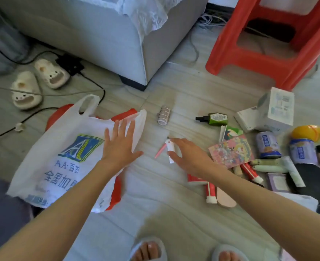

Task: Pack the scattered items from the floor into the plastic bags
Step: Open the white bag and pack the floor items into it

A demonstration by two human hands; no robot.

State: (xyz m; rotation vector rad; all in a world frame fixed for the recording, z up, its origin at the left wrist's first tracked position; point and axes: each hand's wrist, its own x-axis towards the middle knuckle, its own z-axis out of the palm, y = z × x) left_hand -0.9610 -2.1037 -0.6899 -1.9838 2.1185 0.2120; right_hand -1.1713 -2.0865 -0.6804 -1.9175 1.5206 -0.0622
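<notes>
Your right hand is spread over the white tool, just right of the bag, not yet pinching. It looks light, rigid, slick: grip the body, not the pink lever. Left hand lies flat on the limp bag.

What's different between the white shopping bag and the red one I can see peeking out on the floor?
The white bag lies on top and shows nearly whole; the red bag lies beneath it, only its edges showing. The white bag carries a blue logo and printed text; the red bag's visible parts look plain. The left hand rests flat on the white bag and does not touch the red bag. Both are thin plastic, lying flat on the floor.
</notes>
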